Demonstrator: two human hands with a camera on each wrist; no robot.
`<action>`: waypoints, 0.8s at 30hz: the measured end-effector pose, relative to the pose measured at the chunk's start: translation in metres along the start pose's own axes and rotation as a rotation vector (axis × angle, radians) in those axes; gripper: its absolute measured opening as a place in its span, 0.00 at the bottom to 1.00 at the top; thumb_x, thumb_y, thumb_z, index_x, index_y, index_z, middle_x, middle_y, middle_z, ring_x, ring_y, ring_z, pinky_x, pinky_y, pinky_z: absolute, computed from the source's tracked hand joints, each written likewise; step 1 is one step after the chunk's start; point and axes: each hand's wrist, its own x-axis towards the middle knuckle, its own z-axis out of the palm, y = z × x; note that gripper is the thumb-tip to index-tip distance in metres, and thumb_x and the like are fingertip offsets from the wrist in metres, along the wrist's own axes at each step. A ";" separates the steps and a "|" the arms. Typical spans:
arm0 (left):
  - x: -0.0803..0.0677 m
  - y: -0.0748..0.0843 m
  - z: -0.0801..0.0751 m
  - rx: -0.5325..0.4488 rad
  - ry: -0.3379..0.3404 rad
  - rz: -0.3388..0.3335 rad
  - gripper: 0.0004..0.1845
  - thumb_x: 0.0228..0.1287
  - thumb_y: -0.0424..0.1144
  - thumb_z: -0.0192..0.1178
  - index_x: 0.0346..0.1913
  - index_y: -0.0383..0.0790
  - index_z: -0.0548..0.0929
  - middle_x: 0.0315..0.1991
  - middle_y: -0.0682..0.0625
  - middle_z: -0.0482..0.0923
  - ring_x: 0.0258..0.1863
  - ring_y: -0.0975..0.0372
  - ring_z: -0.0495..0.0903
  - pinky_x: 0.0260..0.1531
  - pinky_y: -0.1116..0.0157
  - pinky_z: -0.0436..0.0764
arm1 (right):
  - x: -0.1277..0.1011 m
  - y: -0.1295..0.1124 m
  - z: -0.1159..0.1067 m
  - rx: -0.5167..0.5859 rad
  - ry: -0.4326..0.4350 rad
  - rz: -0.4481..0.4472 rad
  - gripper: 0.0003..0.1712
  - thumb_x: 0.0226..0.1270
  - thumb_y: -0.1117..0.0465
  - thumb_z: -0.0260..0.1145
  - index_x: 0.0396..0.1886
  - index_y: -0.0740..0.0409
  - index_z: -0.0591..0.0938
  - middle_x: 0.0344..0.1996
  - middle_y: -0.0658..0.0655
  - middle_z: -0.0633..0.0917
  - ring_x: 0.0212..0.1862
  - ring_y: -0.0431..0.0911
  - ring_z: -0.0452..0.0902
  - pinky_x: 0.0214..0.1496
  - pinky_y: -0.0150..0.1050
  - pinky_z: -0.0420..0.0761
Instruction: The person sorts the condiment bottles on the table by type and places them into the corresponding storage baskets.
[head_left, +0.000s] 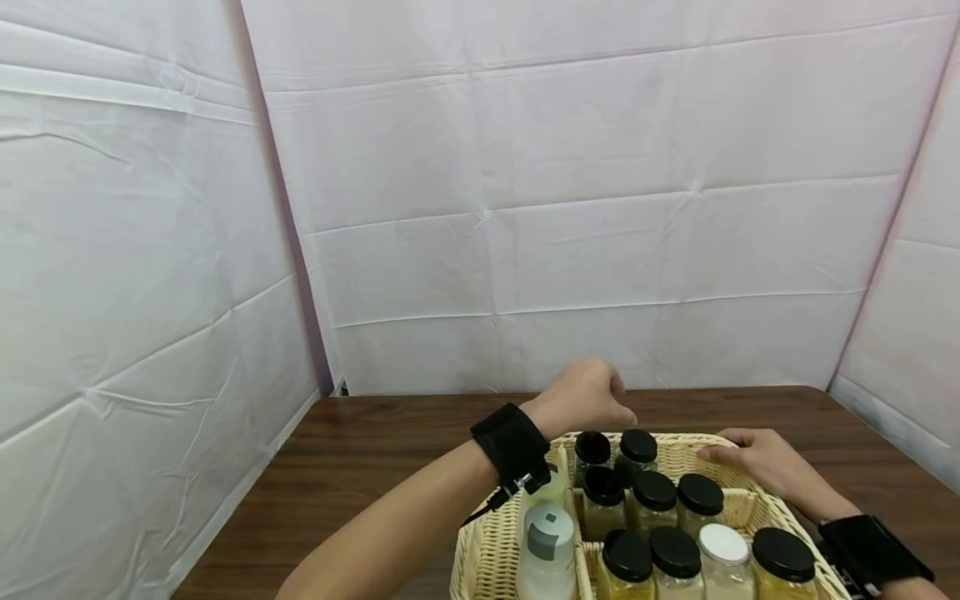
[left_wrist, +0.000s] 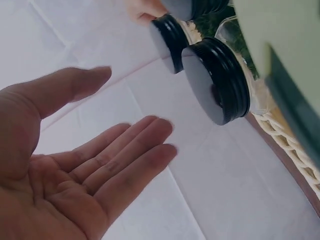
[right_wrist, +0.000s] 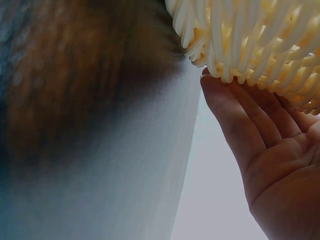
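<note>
A pale wicker basket [head_left: 480,552] stands on a dark wooden table [head_left: 360,454] and holds several glass jars with black lids [head_left: 655,491]. My left hand [head_left: 609,402] hovers over the basket's far left corner, just above the two back jars [head_left: 638,446]. In the left wrist view this hand [left_wrist: 135,112] is open with its palm bare, and black jar lids [left_wrist: 217,80] lie close beside it. My right hand [head_left: 726,455] rests on the basket's far right rim. Its straight fingers [right_wrist: 235,107] lie flat against the woven wall [right_wrist: 250,40].
A clear bottle with a grey cap [head_left: 547,540] stands in the basket's left compartment. One jar has a white lid [head_left: 723,543]. White sheet walls close in the table's back and both sides. Bare tabletop stretches to the left of the basket.
</note>
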 end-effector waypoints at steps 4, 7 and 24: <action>-0.002 -0.001 -0.003 0.004 0.057 -0.035 0.18 0.66 0.41 0.76 0.54 0.36 0.90 0.52 0.48 0.88 0.44 0.65 0.85 0.47 0.72 0.79 | 0.000 0.002 -0.002 -0.011 -0.013 0.011 0.32 0.78 0.40 0.67 0.61 0.64 0.85 0.60 0.71 0.83 0.62 0.70 0.78 0.53 0.60 0.79; -0.007 -0.003 -0.007 -0.036 0.074 -0.062 0.21 0.67 0.43 0.75 0.58 0.36 0.87 0.56 0.46 0.87 0.49 0.62 0.86 0.51 0.70 0.80 | 0.000 0.003 -0.002 -0.016 -0.019 0.007 0.31 0.78 0.40 0.66 0.61 0.63 0.85 0.59 0.70 0.83 0.62 0.70 0.77 0.53 0.60 0.79; -0.048 -0.037 -0.029 -0.125 0.168 -0.138 0.33 0.72 0.47 0.71 0.73 0.34 0.76 0.69 0.41 0.78 0.69 0.49 0.76 0.65 0.54 0.76 | 0.001 0.004 -0.002 -0.015 -0.012 -0.009 0.29 0.79 0.41 0.66 0.60 0.62 0.86 0.58 0.68 0.85 0.61 0.69 0.79 0.53 0.60 0.80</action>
